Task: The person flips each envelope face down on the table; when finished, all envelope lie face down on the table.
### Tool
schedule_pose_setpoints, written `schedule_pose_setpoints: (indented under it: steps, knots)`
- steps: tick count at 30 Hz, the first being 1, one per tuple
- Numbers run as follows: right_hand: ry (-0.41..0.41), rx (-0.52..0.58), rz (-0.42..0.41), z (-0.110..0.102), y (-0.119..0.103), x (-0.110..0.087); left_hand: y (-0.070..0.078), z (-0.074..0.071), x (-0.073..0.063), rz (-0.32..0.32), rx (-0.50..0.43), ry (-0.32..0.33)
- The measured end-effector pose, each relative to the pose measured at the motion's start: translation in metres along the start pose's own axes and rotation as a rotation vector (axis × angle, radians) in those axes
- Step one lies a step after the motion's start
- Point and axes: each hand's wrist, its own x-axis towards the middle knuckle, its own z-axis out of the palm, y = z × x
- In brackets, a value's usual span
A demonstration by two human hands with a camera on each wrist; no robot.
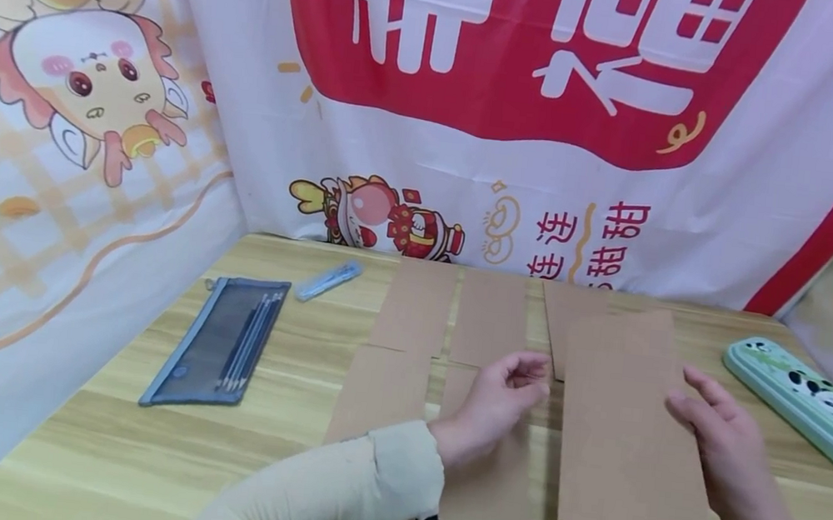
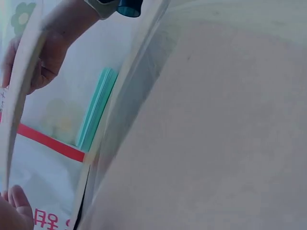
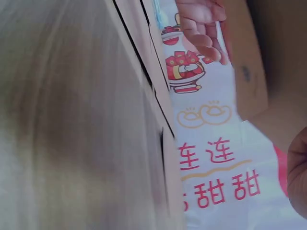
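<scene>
My right hand (image 1: 733, 445) holds a thin brown kraft-paper rectangle (image 1: 633, 432) by its right edge, thumb toward the near face. It is tilted up above the table. My left hand (image 1: 494, 406) hovers just left of that piece, its fingers loosely bent. In the head view a small gap separates them. Beneath and beyond the left hand, several similar brown rectangles (image 1: 490, 317) lie in rows, partly hidden by the left forearm and the held piece. The left wrist view shows the held piece (image 2: 18, 91) nearly edge-on.
On the left of the wood-grain table (image 1: 97, 447) lies a blue mesh zip pouch (image 1: 216, 341) with pencils inside. A small light-blue object (image 1: 327, 281) is behind it. A green panda pencil case (image 1: 809, 407) lies at the right. Printed cloth (image 1: 515, 177) hangs behind.
</scene>
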Motion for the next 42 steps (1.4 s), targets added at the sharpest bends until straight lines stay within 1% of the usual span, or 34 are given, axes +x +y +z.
schedule_pose_setpoints:
  steps: [3,6,10,12,13,14,15,18,20,21,23,26,28,30,33,35,37,42]
  knots:
    - [-0.07,0.106,0.003,-0.004,0.002,-0.001,-0.002,0.0,-0.001,-0.067,-0.087,0.003]
    - [-0.135,0.159,-0.016,-0.004,0.007,-0.001,-0.002,0.003,-0.003,-0.113,-0.141,-0.005]
    - [-0.201,0.177,-0.031,-0.005,0.012,0.0,0.0,0.005,-0.005,-0.121,-0.152,-0.002]
    - [-0.211,0.149,-0.01,-0.009,0.014,0.002,0.001,0.005,-0.005,-0.114,-0.152,0.0]
    - [-0.202,0.124,0.009,-0.012,0.014,0.003,0.001,0.004,-0.005,-0.111,-0.147,-0.003]
    - [-0.197,0.078,0.031,-0.015,0.014,0.004,0.001,0.004,-0.004,-0.108,-0.147,-0.009]
    - [-0.191,-0.003,0.046,-0.018,0.013,0.005,0.001,0.004,-0.004,-0.109,-0.147,-0.015]
    - [-0.173,-0.333,0.096,-0.028,0.01,0.008,-0.001,0.004,-0.003,-0.12,-0.109,-0.055]
    - [-0.185,-0.556,0.124,-0.034,0.008,0.008,-0.002,0.005,-0.004,-0.141,-0.06,-0.086]
    - [-0.199,-0.65,0.136,-0.036,0.006,0.008,-0.002,0.005,-0.004,-0.153,-0.027,-0.101]
    - [-0.24,-0.765,0.166,-0.04,0.005,0.008,-0.004,0.007,-0.004,-0.177,0.041,-0.125]
    - [-0.326,-0.85,0.217,-0.044,0.002,0.008,-0.006,0.012,-0.004,-0.227,0.114,-0.137]
    - [-0.389,-0.863,0.267,-0.047,0.0,0.009,-0.009,0.016,-0.004,-0.257,0.156,-0.137]
    - [-0.441,-0.848,0.331,-0.051,0.0,0.009,-0.011,0.019,-0.004,-0.285,0.195,-0.136]
    - [-0.504,-0.79,0.421,-0.056,0.002,0.008,-0.013,0.023,-0.004,-0.316,0.244,-0.144]
    - [-0.529,-0.757,0.461,-0.06,0.004,0.007,-0.013,0.025,-0.004,-0.337,0.26,-0.164]
    - [-0.554,-0.733,0.483,-0.064,0.006,0.007,-0.014,0.027,-0.005,-0.364,0.28,-0.182]
    - [-0.591,-0.721,0.476,-0.069,0.015,0.006,-0.014,0.028,-0.006,-0.44,0.328,-0.205]
